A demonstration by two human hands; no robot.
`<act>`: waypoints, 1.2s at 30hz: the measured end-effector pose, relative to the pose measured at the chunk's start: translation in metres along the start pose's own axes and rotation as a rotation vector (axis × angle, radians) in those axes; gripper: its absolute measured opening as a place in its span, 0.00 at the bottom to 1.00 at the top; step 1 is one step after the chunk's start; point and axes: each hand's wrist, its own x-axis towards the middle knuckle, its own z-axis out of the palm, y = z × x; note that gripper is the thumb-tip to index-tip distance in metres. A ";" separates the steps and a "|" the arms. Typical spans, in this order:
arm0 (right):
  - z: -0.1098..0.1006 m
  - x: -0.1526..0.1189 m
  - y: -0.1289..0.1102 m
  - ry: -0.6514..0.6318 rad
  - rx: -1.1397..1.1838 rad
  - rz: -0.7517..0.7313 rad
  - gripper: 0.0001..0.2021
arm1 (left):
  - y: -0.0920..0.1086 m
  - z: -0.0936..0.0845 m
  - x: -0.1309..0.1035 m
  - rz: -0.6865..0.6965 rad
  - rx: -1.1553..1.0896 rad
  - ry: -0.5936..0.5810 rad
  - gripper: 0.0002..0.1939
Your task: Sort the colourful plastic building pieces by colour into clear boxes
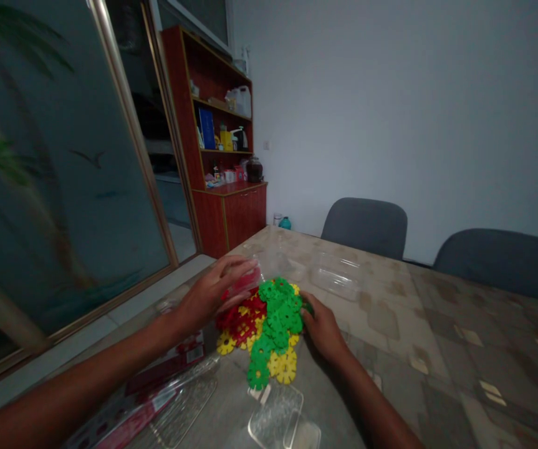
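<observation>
A heap of notched, flower-shaped plastic discs lies on the table in front of me, with green discs (278,318) on top, red discs (243,324) at the left and yellow discs (286,365) underneath and around the edges. Against the heap's upper left, my left hand (224,284) is closed around a small clear plastic box (255,271), tilted, with red showing through it. My right hand (323,325) curls at the heap's right edge, a dark green disc (308,305) between its thumb and fingers. Its remaining fingertips are partly hidden.
Another clear plastic box (336,274) stands beyond the heap. Clear lids (275,418) lie at the near edge, and red printed packaging (156,380) lies under my left forearm. Grey chairs (365,227) line the far side of the patterned table (390,362). A wooden cabinet (231,215) stands behind.
</observation>
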 end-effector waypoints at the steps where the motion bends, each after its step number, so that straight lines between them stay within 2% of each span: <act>1: -0.002 0.000 -0.001 0.004 -0.049 -0.021 0.21 | -0.002 0.000 -0.002 0.009 0.014 0.007 0.22; 5: -0.008 0.001 -0.003 0.023 -0.225 -0.080 0.20 | -0.006 0.000 -0.006 -0.019 0.002 0.042 0.19; 8: -0.010 -0.001 -0.005 0.076 -0.339 -0.088 0.19 | 0.002 0.003 -0.003 -0.066 -0.065 0.089 0.21; 10: -0.010 -0.003 -0.007 0.130 -0.400 -0.090 0.21 | 0.012 0.008 0.002 -0.163 -0.161 0.160 0.25; 13: -0.013 -0.008 -0.012 0.191 -0.464 -0.145 0.24 | 0.027 0.020 0.010 -0.395 -0.432 0.239 0.29; 17: -0.032 -0.011 -0.016 0.228 -0.627 -0.313 0.27 | 0.039 0.037 0.024 -0.641 -0.810 0.235 0.34; 20: -0.055 -0.008 -0.017 0.260 -0.708 -0.335 0.28 | 0.044 0.048 0.038 -0.748 -1.024 0.202 0.34; 22: -0.071 -0.004 -0.019 0.278 -0.712 -0.337 0.31 | 0.045 0.056 0.050 -0.757 -1.099 0.183 0.31; 26: -0.095 0.004 -0.026 0.253 -0.689 -0.369 0.34 | 0.045 0.073 0.083 -0.721 -1.086 0.165 0.27; 28: -0.105 0.009 -0.028 0.214 -0.751 -0.340 0.30 | 0.046 0.080 0.102 -0.698 -1.075 0.137 0.27; 30: -0.114 0.014 -0.029 0.193 -0.848 -0.272 0.19 | 0.047 0.086 0.119 -0.672 -1.058 0.103 0.29; 32: -0.122 0.019 -0.028 0.202 -0.927 -0.202 0.13 | 0.049 0.090 0.130 -0.649 -1.028 0.083 0.30; 36: -0.133 0.030 -0.025 0.228 -1.043 -0.060 0.11 | 0.054 0.098 0.127 -0.631 -0.944 0.091 0.33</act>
